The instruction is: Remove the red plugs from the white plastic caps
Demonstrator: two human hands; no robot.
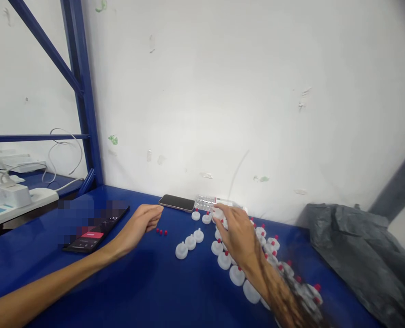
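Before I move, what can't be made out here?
All in the head view:
- Left hand: anything inside, hidden by curled fingers.
- White pieces: some covered by the right hand; those at lower right blurred.
- Lit phone: upper screen, pixelated.
- Grey plastic: cut off by the right edge.

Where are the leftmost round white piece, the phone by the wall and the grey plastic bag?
Leftmost round white piece [181, 251]: head view, its broad body.
Phone by the wall [176, 203]: head view, its dark screen.
Grey plastic bag [351, 248]: head view, its crumpled side.
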